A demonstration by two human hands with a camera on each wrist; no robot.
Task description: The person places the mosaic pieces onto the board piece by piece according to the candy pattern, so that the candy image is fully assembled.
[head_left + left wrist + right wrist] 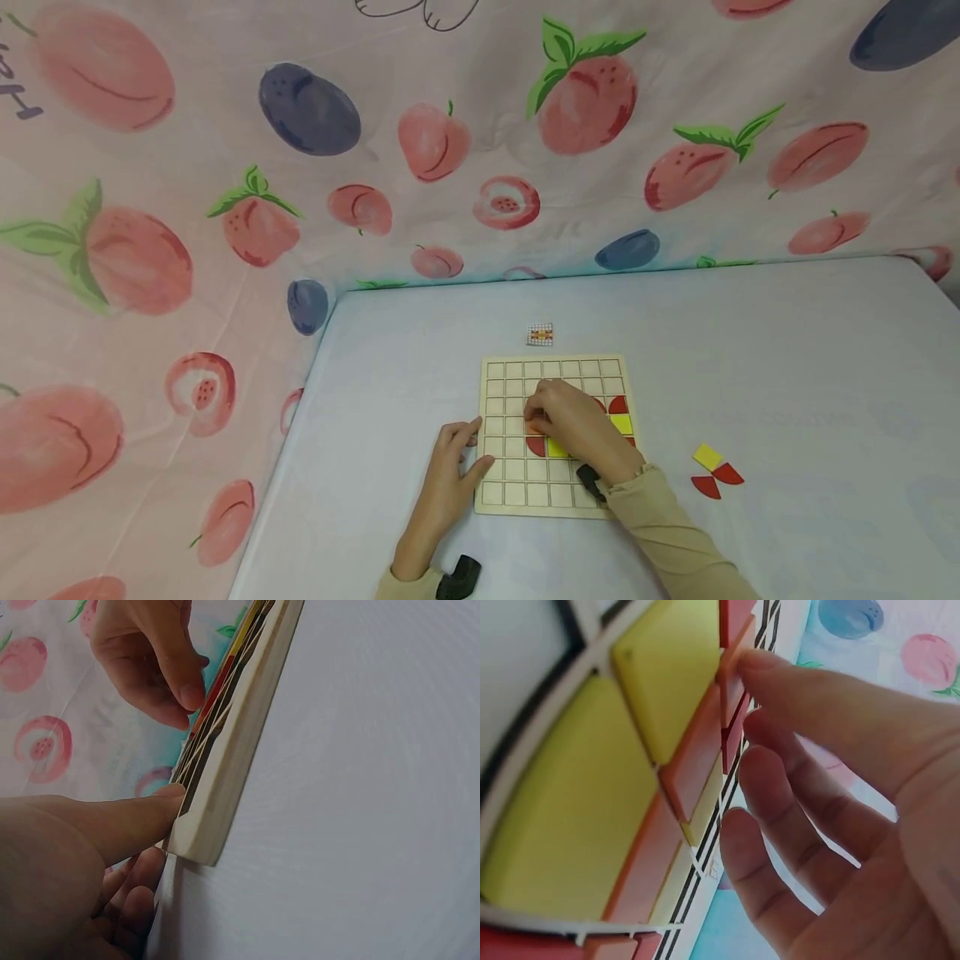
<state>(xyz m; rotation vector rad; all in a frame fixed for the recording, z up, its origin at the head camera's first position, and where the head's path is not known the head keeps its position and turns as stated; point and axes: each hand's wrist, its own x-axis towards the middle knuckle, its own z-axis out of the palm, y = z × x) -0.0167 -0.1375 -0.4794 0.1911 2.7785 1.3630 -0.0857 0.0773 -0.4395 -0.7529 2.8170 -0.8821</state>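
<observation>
A pale wooden grid board (517, 493) lies on the table, with red, orange and yellow pieces set in its cells. My right hand (573, 421) is over its middle. Its thumb tip touches a small orange piece (733, 671) between red ones, while the other fingers bend loosely beside it. Nearer my right wrist are a red quarter-round piece (536, 447) and yellow squares (671, 675); the hand hides part of the pattern in the head view. At the board's left edge rests my left hand (444, 483), its thumb (142, 817) on the rim and fingers against the side.
Behind the board lies a small pattern card (540, 335). Right of the board are a loose yellow square (707, 457) and two red quarter-round pieces (706, 487). A fruit-print cloth (465, 100) hangs behind and left of the white table (810, 375).
</observation>
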